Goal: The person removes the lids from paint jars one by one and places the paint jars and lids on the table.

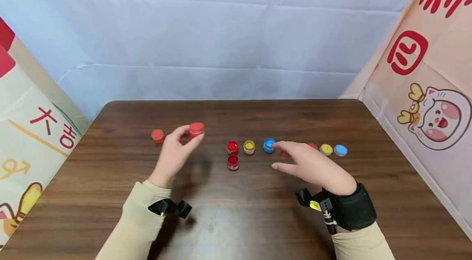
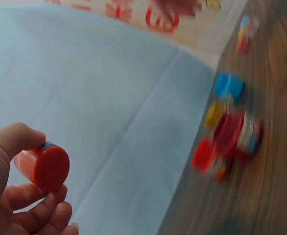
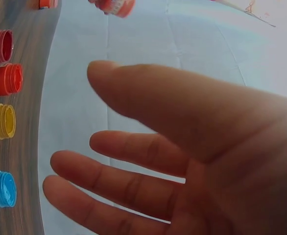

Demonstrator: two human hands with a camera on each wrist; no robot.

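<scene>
My left hand (image 1: 176, 151) pinches a small paint jar (image 1: 196, 130) with a red-orange lid, held up above the left part of the table; the left wrist view shows that lid (image 2: 52, 168) between thumb and fingers. Left of the hand stands another red-lidded jar (image 1: 157, 136). My right hand (image 1: 307, 163) hovers with fingers spread and nothing in them, just right of an open blue paint jar (image 1: 269, 145). Beside the blue one are an open yellow jar (image 1: 248, 148), an open red jar (image 1: 232, 148) and a darker red jar (image 1: 233, 162) nearer me.
Right of the open jars lie a blue lid (image 1: 341, 150), a yellow lid (image 1: 326, 149) and a red lid (image 1: 312, 145), partly behind my right hand. The brown wooden table (image 1: 236, 219) ends at a pale cloth backdrop (image 1: 221, 47). Printed cloths hang on both sides.
</scene>
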